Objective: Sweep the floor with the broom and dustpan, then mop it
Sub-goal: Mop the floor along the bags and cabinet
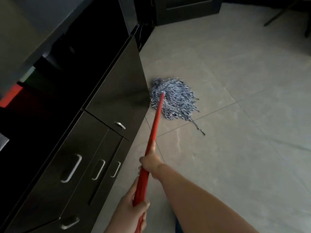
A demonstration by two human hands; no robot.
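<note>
A mop with a red handle (156, 121) and a blue-and-white string head (175, 98) lies spread on the pale tiled floor (235, 115), its head right against the foot of a dark cabinet. My right hand (151, 163) grips the handle about halfway up, arm stretched forward. My left hand (133, 211) grips the handle lower down, near the bottom edge of the view. Broom and dustpan are not in view.
A long dark cabinet (107, 101) with metal handles (72, 168) runs along the left. More dark furniture (186, 10) stands at the back, and thin dark legs (282, 12) show at the top right. Open floor stretches to the right.
</note>
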